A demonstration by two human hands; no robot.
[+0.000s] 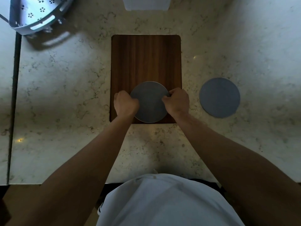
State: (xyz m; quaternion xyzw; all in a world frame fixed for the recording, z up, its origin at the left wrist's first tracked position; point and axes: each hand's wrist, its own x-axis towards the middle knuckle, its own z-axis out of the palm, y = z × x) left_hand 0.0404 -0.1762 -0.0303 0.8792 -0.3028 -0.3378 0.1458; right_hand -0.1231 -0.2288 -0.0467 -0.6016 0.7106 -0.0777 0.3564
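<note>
Both hands on one grey round plate (149, 101), which sits over the near end of a dark wooden board (146, 62). Left hand (125, 103) curled tight on the plate's left rim, knuckles up. Right hand (177, 101) likewise curled, pinching the right rim, thumb over the edge. Whether the plate rests on the board or is lifted just clear, cannot tell. Second grey disc (219, 97) lies flat on the marble tabletop (65, 87), right of the board, apart from it. Perforated pale colander (32, 13) at far left corner.
</note>
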